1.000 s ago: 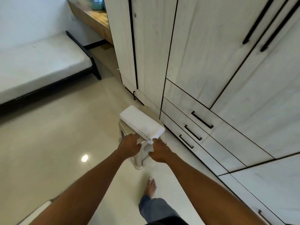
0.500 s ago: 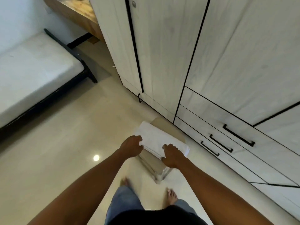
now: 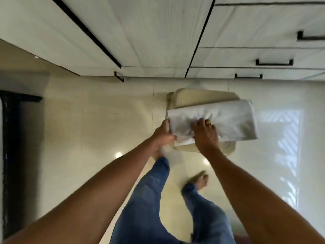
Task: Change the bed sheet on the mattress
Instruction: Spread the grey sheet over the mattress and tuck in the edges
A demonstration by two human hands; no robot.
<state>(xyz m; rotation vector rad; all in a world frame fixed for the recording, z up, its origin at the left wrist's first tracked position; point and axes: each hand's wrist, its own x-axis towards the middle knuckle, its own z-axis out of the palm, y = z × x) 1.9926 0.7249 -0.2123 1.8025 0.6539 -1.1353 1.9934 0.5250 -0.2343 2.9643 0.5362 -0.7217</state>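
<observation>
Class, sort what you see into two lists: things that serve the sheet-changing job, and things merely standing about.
Job: folded white sheet; left hand and right hand gripping it; stool beneath it.
Standing about: wardrobe drawers; tiled floor.

Left hand, right hand on sheet
</observation>
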